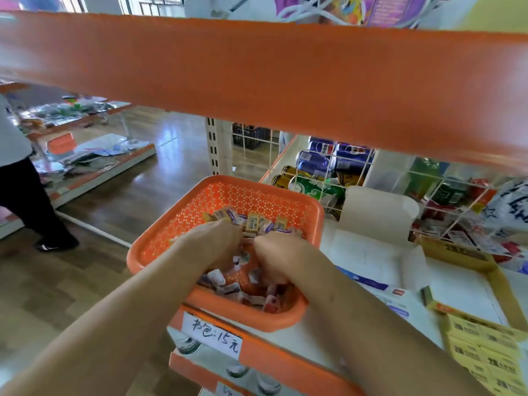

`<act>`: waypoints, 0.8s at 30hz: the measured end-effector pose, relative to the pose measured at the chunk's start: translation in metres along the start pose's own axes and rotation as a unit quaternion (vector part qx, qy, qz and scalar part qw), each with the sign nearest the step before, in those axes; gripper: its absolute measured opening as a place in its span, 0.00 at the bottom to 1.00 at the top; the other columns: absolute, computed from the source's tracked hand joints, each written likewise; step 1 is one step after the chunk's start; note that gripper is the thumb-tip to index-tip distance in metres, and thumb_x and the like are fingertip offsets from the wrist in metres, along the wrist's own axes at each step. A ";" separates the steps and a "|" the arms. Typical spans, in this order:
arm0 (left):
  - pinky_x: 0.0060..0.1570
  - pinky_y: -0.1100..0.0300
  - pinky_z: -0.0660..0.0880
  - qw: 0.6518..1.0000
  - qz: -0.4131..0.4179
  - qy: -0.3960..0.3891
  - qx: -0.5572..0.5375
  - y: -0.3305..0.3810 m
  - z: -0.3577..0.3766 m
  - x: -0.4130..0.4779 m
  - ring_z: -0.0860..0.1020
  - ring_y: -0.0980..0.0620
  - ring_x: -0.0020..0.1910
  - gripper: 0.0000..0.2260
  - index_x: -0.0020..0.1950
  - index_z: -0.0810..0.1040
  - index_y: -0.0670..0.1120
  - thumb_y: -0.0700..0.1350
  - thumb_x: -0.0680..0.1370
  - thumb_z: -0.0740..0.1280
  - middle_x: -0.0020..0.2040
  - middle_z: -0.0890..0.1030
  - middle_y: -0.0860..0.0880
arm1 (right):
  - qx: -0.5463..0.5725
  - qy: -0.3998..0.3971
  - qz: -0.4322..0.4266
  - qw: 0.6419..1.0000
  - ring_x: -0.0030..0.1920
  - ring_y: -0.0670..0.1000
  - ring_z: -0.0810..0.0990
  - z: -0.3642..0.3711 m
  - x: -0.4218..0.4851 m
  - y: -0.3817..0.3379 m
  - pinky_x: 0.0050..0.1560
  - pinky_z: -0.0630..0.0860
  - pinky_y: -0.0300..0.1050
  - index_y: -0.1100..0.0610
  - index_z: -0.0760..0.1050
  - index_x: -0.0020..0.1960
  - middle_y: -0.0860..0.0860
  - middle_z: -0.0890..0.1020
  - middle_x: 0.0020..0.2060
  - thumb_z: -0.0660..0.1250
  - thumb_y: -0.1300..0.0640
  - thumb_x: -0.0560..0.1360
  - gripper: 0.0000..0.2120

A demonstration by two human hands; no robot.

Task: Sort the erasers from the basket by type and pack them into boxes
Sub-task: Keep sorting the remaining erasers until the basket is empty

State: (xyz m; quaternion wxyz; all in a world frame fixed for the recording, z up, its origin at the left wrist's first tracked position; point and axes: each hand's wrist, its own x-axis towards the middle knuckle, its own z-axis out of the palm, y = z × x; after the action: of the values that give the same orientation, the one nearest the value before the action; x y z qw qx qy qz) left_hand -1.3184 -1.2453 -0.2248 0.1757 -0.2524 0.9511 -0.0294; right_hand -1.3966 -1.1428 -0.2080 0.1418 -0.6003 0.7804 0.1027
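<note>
In the orange basket (314, 212), at the left end of the shelf (297, 338), both hands are sunk into the loose erasers (257, 222). The left hand (221, 244) and the right hand (275, 254) lie close together, knuckles up and fingers curled down into the pile. The fingertips are hidden, so it cannot be told whether either hand grasps an eraser or only rakes through them. Yellow-labelled and purple-labelled erasers lie mixed on the far side, with paler ones on the near side. Work one type at a time: spread the pile with one hand and collect matching labels with the other. Check each handful before it leaves the basket. The open white box (368, 252) stands just right of the basket, so the transfer is short. Press lightly, because the basket appears to sit at the shelf edge and could tip.
</note>
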 end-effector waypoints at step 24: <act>0.40 0.72 0.71 0.851 0.278 0.187 -0.406 0.225 -0.038 -0.054 0.74 0.67 0.43 0.06 0.48 0.79 0.56 0.50 0.73 0.72 0.38 0.76 0.67 | 0.501 0.327 0.212 0.773 0.25 0.44 0.67 0.106 -0.244 0.153 0.28 0.63 0.36 0.51 0.79 0.43 0.44 0.73 0.26 0.55 0.55 0.81 0.15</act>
State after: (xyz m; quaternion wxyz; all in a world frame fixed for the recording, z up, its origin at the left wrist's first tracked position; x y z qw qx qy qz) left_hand -1.3937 -1.0238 -0.2046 -0.1226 -0.0166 0.9238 0.3623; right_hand -1.4762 -0.8469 -0.2247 0.1334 -0.2607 0.8284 -0.4775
